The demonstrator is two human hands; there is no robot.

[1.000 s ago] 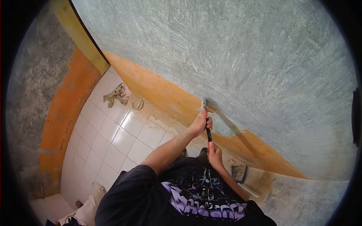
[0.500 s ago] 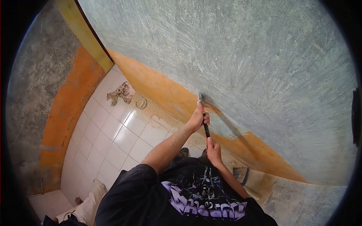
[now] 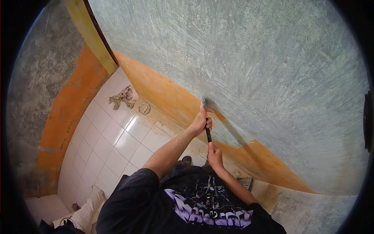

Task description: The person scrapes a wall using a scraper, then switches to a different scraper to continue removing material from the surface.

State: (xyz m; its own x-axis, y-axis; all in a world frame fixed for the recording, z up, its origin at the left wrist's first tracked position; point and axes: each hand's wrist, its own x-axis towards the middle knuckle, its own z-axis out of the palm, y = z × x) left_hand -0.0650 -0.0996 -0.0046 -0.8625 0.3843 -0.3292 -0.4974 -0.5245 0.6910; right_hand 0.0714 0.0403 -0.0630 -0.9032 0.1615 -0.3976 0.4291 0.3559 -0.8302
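Note:
Both hands grip one long-handled scraper point(image 3: 208, 135) with a black handle, an orange band and a pale metal blade. Closed around it near the blade is my left hand point(image 3: 198, 123), with the thumb lying along the tool. Lower down, my right hand point(image 3: 214, 156) wraps the handle's end and hides it. The blade tip meets the wall point(image 3: 249, 78) right where rough grey-green surface borders the orange paint point(image 3: 167, 84). To the right of the blade, a bare greyish patch point(image 3: 230, 132) cuts into the orange band.
A crumpled rag point(image 3: 124, 97) and a ring-shaped coil point(image 3: 144, 109) lie on the white tiled floor point(image 3: 128, 144), with orange-brown dust along the wall's foot. A dark slotted object point(image 3: 245, 182) sits at lower right. Another person's leg point(image 3: 89, 210) shows at lower left.
Both hands and the scraper have shifted slightly left, the blade staying at the edge of the orange paint. The view has shifted a little too. Both grips are unchanged.

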